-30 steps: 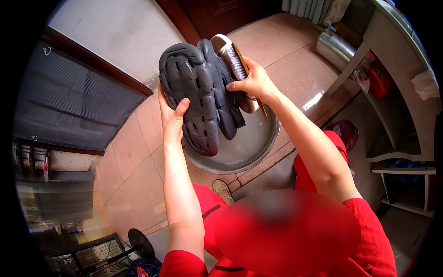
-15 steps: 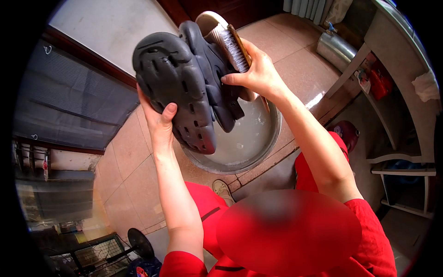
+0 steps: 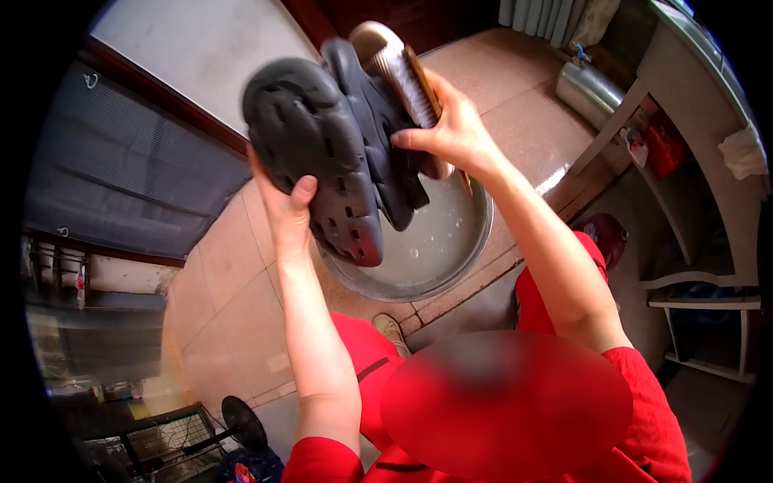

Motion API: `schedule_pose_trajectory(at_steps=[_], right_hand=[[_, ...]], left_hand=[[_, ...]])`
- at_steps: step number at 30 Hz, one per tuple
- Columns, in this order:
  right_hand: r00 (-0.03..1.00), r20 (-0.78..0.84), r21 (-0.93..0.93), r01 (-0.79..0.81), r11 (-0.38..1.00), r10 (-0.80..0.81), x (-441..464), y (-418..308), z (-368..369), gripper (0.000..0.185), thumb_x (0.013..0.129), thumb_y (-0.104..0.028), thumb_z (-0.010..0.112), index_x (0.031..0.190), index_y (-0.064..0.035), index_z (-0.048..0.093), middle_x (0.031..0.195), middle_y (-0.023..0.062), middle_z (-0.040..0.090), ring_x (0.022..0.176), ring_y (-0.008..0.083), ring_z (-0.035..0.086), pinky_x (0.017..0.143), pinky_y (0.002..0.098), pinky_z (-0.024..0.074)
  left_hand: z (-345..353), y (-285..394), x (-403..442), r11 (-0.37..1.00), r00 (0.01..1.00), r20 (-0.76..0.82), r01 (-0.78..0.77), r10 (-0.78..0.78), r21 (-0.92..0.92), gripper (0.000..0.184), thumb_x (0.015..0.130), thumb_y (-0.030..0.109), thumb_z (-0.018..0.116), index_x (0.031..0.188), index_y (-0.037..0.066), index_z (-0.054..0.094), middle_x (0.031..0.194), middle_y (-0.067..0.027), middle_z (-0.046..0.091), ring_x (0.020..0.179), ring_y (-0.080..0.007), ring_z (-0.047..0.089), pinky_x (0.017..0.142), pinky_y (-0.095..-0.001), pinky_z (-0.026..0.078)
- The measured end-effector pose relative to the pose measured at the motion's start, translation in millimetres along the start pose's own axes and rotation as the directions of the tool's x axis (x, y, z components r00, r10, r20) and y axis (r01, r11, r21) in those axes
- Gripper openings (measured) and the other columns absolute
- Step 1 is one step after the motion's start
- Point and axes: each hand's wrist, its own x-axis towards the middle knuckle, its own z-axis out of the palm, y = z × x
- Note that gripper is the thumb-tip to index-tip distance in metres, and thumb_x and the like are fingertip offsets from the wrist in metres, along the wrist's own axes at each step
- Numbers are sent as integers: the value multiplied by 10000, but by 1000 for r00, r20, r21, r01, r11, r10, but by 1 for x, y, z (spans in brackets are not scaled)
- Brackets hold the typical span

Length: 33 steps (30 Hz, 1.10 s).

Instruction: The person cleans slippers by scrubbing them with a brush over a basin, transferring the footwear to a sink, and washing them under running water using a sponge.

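Note:
My left hand [image 3: 288, 211] is closed on a dark grey slipper [image 3: 314, 161], gripping its near side with the thumb across the slotted sole, which faces me. Pressed beside it is a second dark grey slipper [image 3: 378, 145]. My right hand [image 3: 459, 137] holds a wooden scrubbing brush [image 3: 422, 87] with whitish bristles, its thumb lying over the second slipper. Behind the brush is a pale shoe-like item [image 3: 377, 42], partly hidden; how it is supported I cannot tell. All this hangs above a round metal basin [image 3: 403, 294] of cloudy water.
Tiled floor [image 3: 229, 298] surrounds the basin. At right stand a curved shelf unit [image 3: 684, 88] and a metal cylinder with a blue tap [image 3: 589, 90]. A curtained door [image 3: 137, 161] is at left. My shoe [image 3: 390, 332] is close to the basin's near edge.
Both hands, with the slippers and brush, have shifted slightly to the right in view. The left slipper's sole is tilted a little differently. The grips are unchanged.

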Motion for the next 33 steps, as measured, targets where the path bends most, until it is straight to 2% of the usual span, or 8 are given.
schedule_pose_trajectory(at_steps=[4,7,10,16,19,24,26,33], right_hand=[[986,36,-111,-156,982,161,-14,32,6,835,556,-228,816,1301,-36,494,1133,205,629,1056,317,611,971,382,447],[999,-21,-24,46,999,-46,0,14,-8,838,564,-242,812,1301,-18,484,1132,206,627,1070,321,605,981,378,442],[996,-53,-80,64,995,-68,2,-11,-8,855,559,-247,817,1311,-27,475,1135,210,625,1077,335,599,976,386,446],[967,67,-97,-239,966,246,-10,37,2,879,537,-252,829,1310,-17,484,1148,203,624,1084,313,598,993,362,429],[999,17,-17,-41,999,41,-2,24,-7,867,548,-243,837,1306,-16,485,1155,199,622,1100,307,590,990,359,433],[997,16,2,-71,997,71,0,37,4,867,547,-241,833,1315,-40,484,1152,196,625,1100,303,594,990,360,433],[977,72,-55,-196,979,199,-7,44,6,861,538,-250,832,1303,-37,499,1151,197,627,1098,306,593,993,363,431],[1000,15,-37,-11,999,11,2,-1,-7,866,562,-256,824,1319,-30,472,1178,208,609,1119,313,580,995,369,430]], left_hand=[[6,-23,-11,992,992,19,125,-125,22,1086,623,425,871,1440,39,269,1399,-109,369,1315,-239,340,1111,-369,250],[10,2,-2,1000,999,35,20,-19,-4,1113,608,436,876,1442,38,257,1396,-112,377,1304,-245,361,1102,-367,275],[7,8,1,999,1000,17,10,-9,-46,1153,584,458,883,1443,36,241,1386,-108,384,1295,-242,367,1092,-366,292],[9,-20,-9,989,988,58,145,-144,-6,1053,658,386,860,1443,44,247,1391,-102,377,1304,-230,350,1105,-367,266],[10,-2,-4,996,995,75,71,-67,-48,1042,666,362,857,1447,50,240,1395,-98,374,1299,-228,364,1098,-360,281],[8,-11,-5,998,998,36,56,-54,-43,1041,656,378,863,1441,52,261,1400,-97,369,1307,-231,354,1102,-361,273],[7,-20,-8,989,989,53,140,-138,-36,1036,653,387,864,1437,52,274,1396,-100,375,1305,-230,355,1099,-359,273],[7,8,-4,999,999,36,15,-14,-33,1025,663,376,854,1438,44,271,1386,-99,390,1287,-226,376,1085,-350,289]])
